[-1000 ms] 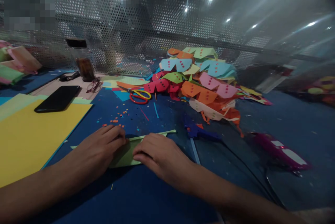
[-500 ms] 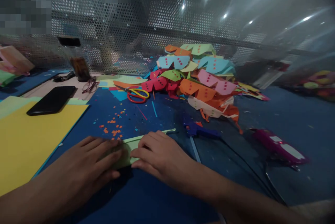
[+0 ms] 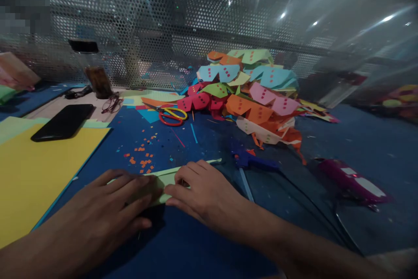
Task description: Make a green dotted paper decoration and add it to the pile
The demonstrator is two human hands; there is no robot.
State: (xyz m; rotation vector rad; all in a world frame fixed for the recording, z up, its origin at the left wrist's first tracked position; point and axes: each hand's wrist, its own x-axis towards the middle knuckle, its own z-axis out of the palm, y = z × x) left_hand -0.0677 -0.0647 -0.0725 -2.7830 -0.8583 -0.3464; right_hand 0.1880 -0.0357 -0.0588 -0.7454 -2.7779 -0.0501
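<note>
A folded piece of light green paper [image 3: 167,178] lies on the blue tabletop between my hands, its narrow end sticking out past the right one. My left hand [image 3: 112,205] holds its left part down, fingers bent over it and the thumb a little apart. Around the paper's middle and right part the fingers of my right hand [image 3: 205,196] are curled, thumb and fingertips at the near edge. Small orange paper bits [image 3: 140,159] are scattered just beyond the paper. To the right of my right hand lies a blue glue gun [image 3: 256,161] with a dark cord.
Scissors [image 3: 173,121] lie beyond the bits, beside a pile of colourful cut-paper shapes [image 3: 250,109]. A phone [image 3: 63,122] rests on yellow paper [image 3: 45,170] at left, near glasses [image 3: 111,103] and a bottle [image 3: 98,79]. A magenta device [image 3: 354,181] is at right.
The view has shifted slightly. My left hand's fingers have slid a little to the right along the paper, closer to my right hand. Both hands stay on the paper.
</note>
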